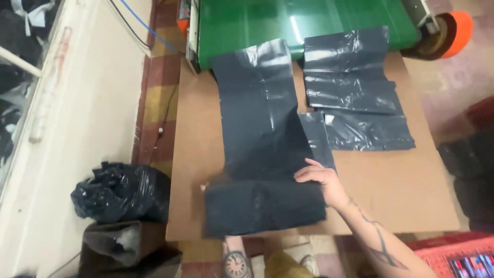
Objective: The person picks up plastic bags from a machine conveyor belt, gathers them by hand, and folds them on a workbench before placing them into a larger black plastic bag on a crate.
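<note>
At the centre of the frame lies a glossy black plastic bag (262, 139), with more black bags (355, 87) to the upper right, all on a plain brown table (401, 190). At top centre is a green machine surface (309, 20), and at the upper right an orange roll (453, 31). The floor (159, 98) on the left is chequered red and yellow. The right hand (321, 180) leads to a forearm patterned with dark tattoo lines.
</note>
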